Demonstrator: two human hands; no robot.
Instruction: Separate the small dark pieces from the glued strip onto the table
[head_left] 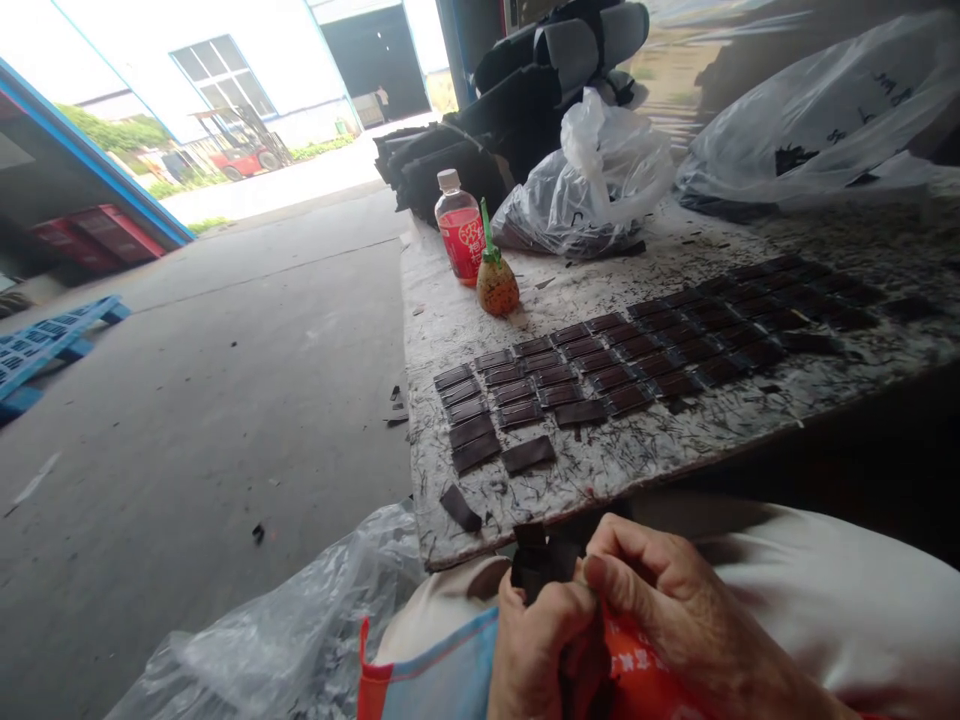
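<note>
While the left hand [541, 635] is wrapped around some dark strips [538, 568] over the lap [817, 565], just off the near edge of the table [433, 490], the right hand [671, 590] pinches beside it — on what, I cannot tell. Similar pieces [613, 378] lie in rows beyond.
</note>
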